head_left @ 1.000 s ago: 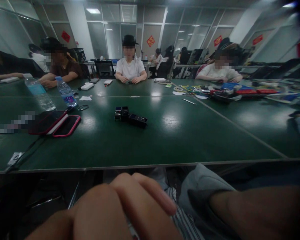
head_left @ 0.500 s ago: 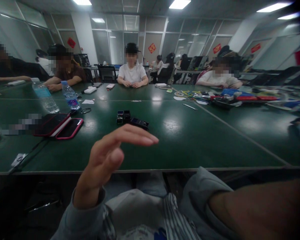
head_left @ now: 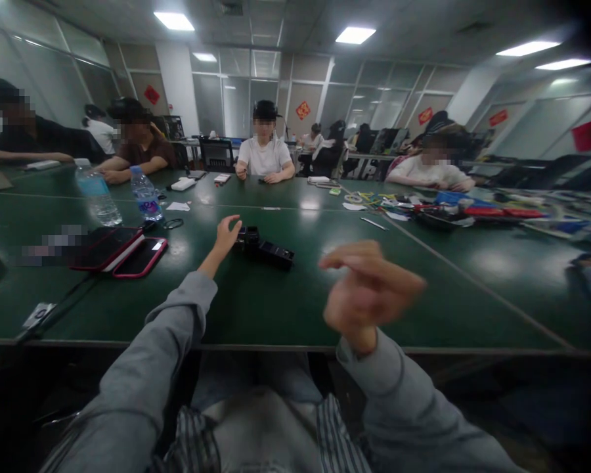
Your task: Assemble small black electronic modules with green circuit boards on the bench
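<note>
Neither the small black device [head_left: 251,236] nor the longer black box [head_left: 276,253] is being lifted yet; both are lying mid-table, well inside the near edge. The left hand [head_left: 227,234] is hovering beside the device, its grip standing apart, contact unclear. The right hand [head_left: 369,286] is hanging blurred nearer that edge; I cannot tell its grip. The glossy green table [head_left: 285,312] is catching glare; people [head_left: 264,156] are sitting along its far edge.

No word is showing clearly enough for reading. The white tag [head_left: 39,315] on the table [head_left: 276,309] is bearing one round dark mark, resembling zero or letter O. The red wall sign [head_left: 303,110] is carrying gold marks, and the purple bottle label [head_left: 150,207] pale ones, both looking too blurred.
</note>
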Tool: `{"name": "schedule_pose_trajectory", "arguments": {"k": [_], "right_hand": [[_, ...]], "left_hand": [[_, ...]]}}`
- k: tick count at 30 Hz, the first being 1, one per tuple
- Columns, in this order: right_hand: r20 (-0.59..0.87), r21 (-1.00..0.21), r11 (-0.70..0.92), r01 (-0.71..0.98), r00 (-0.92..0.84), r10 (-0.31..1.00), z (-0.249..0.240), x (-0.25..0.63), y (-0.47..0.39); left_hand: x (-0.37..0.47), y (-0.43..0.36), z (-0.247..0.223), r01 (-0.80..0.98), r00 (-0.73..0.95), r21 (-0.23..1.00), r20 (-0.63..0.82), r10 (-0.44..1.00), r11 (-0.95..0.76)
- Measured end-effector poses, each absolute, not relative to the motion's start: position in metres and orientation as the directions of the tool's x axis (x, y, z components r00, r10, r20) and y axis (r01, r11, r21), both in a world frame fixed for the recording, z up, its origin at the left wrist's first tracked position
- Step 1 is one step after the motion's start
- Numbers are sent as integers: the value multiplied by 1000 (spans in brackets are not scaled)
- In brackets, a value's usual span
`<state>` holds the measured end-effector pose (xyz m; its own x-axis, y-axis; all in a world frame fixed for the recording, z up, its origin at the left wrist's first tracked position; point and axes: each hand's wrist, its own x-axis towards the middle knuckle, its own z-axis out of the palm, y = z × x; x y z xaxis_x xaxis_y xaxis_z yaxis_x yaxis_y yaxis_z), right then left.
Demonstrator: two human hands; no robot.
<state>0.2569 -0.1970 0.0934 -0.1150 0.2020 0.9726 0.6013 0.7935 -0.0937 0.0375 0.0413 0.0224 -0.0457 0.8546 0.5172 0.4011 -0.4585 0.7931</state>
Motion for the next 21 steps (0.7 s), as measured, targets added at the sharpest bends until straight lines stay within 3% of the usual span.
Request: {"name": "schedule_pose_trajectory", "arguments": {"k": [3,6,9,12,17,21], "right_hand": [[934,-181,763,621,-135,331,69,259,-144],[809,-392,622,678,-67,583,41,275,-83],[703,-531,514,674,11,711,25,291,-51],[635,-553,506,662,-57,770,24,290,-51],[556,-409,524,747,-252,792,28,274,-65],[509,-499,503,706,-231,829,22,278,-64]], "left_hand": [[34,47,-3,317,-101,889,379,920,-331],[32,48,-10,200,-62,940,295,954,-277],[31,53,-5,95,-29,965,249,968,-245],[33,66,-1,39,7,978,207,978,-207],[39,85,-1,36,128,981,185,974,-191],[40,80,3,128,144,957,242,960,-261]]}}
